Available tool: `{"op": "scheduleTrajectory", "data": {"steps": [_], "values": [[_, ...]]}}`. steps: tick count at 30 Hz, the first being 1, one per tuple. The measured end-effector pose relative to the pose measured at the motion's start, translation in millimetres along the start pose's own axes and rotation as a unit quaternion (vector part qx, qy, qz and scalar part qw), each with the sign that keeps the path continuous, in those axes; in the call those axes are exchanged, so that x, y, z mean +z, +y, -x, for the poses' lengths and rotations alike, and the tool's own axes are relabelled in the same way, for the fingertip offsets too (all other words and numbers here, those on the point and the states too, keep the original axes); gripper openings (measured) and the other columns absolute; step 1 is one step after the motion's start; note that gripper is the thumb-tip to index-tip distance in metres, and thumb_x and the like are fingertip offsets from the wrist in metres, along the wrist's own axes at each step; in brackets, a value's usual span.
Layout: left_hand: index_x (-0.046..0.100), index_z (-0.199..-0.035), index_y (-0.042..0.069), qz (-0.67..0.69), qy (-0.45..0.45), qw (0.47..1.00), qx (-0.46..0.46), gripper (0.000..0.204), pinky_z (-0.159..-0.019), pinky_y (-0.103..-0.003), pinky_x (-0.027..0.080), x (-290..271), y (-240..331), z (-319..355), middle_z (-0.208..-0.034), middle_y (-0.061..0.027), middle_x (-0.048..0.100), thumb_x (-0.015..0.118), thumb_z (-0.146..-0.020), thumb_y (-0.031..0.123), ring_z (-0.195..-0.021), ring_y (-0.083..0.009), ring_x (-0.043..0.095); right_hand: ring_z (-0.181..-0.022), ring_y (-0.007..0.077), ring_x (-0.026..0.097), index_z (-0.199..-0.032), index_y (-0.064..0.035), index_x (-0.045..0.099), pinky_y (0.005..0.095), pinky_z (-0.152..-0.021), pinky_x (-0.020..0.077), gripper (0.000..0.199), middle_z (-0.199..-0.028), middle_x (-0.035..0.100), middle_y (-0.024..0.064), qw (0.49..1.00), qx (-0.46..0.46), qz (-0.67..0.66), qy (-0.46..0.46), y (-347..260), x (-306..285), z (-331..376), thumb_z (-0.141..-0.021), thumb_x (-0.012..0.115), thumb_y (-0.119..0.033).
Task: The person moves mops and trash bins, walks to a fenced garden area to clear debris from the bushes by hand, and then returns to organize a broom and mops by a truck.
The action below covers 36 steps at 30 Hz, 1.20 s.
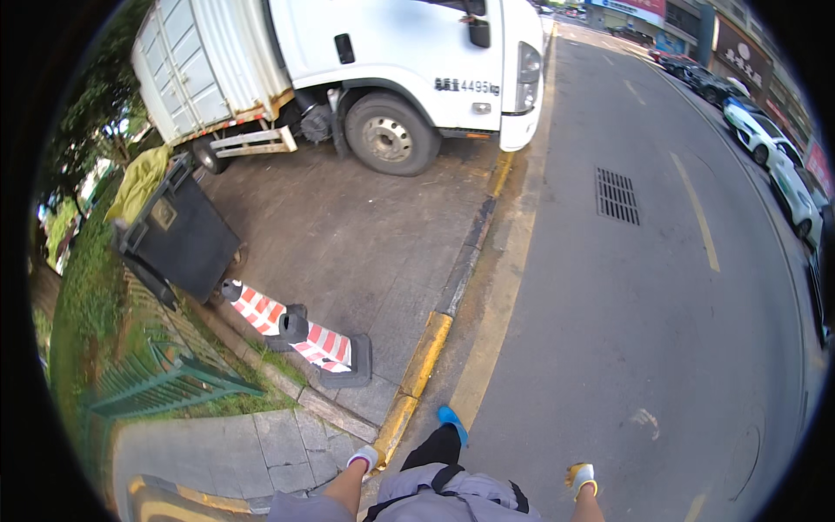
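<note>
My left hand (365,457) wears a pale glove with a purple cuff and hangs over the yellow-painted kerb (419,361). Its fingers are mostly hidden, and I see nothing held in it. On the other side, over the grey road, is my right hand (581,476), in a white and yellow glove. Its fingers look curled, with nothing visible in them. Between the hands, a foot in a blue shoe (452,423) steps beside the kerb. Nearest to my left hand stand two red-and-white striped traffic cones (323,346) with black bases.
Beyond the cones stands a dark wheeled bin (187,237) topped with yellow-green cloth (142,181). A white box truck (391,52) is parked ahead on the paving. A green metal fence (174,383) borders grass at left. The road holds a drain grate (617,197); parked cars (765,143) line its right side.
</note>
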<state>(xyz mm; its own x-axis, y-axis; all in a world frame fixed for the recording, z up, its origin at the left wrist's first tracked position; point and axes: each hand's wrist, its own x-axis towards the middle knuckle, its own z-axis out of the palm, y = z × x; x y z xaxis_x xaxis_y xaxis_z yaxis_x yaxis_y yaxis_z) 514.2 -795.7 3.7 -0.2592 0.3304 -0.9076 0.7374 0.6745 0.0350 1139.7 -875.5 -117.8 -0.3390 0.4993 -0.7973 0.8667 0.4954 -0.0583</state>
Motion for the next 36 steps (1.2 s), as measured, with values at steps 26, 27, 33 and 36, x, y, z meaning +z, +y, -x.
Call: {"op": "scheduleTrajectory", "data": {"steps": [26,27,33,36], "values": [[0.066,-0.090,0.009,-0.042,0.127,0.964,0.231,0.023,-0.068,-0.038,0.051,-495.3,141.7,-181.5,-0.088,-0.0179,0.063,0.064,-0.071,0.022,-0.080,-0.0297,0.063,-0.065,0.0274,0.053,-0.089,-0.0095,0.055,0.0397,-0.054,0.0421,0.019,-0.073,0.055,0.0108,0.943,-0.186,0.160,-0.223,40.5,-752.8,-519.5,-0.085,0.038,-0.017],[0.066,-0.091,0.011,0.031,0.119,0.976,0.180,0.023,-0.067,-0.038,0.051,-505.4,119.6,-186.8,-0.087,-0.0170,0.064,0.066,-0.070,0.021,-0.078,-0.0290,0.064,-0.063,0.0269,0.054,-0.089,-0.0090,0.056,0.0392,-0.052,0.0426,0.018,-0.071,0.055,0.0106,0.958,-0.175,0.113,-0.196,13.8,-805.1,-557.2,-0.085,0.039,-0.016],[0.065,-0.093,0.009,-0.047,0.114,0.971,0.203,0.021,-0.060,-0.035,0.052,-642.0,142.4,-197.3,-0.076,-0.0158,0.064,0.065,-0.073,0.017,-0.070,-0.0268,0.065,-0.050,0.0234,0.055,-0.085,-0.0066,0.058,0.0376,-0.042,0.0432,0.013,-0.063,0.056,0.0080,0.930,-0.121,-0.345,0.031,-93.7,-1128.6,-686.7,-0.081,0.046,-0.006],[0.063,-0.087,0.005,0.549,-0.073,0.799,-0.235,0.015,-0.061,-0.039,0.052,-648.7,151.1,-223.6,-0.077,-0.0135,0.064,0.061,-0.077,0.016,-0.071,-0.0279,0.065,-0.050,0.0231,0.054,-0.085,-0.0071,0.058,0.0380,-0.042,0.0424,0.015,-0.065,0.057,0.0084,0.821,-0.104,-0.562,-0.021,-184.2,-1224.6,-709.7,-0.078,0.045,-0.002]]}}
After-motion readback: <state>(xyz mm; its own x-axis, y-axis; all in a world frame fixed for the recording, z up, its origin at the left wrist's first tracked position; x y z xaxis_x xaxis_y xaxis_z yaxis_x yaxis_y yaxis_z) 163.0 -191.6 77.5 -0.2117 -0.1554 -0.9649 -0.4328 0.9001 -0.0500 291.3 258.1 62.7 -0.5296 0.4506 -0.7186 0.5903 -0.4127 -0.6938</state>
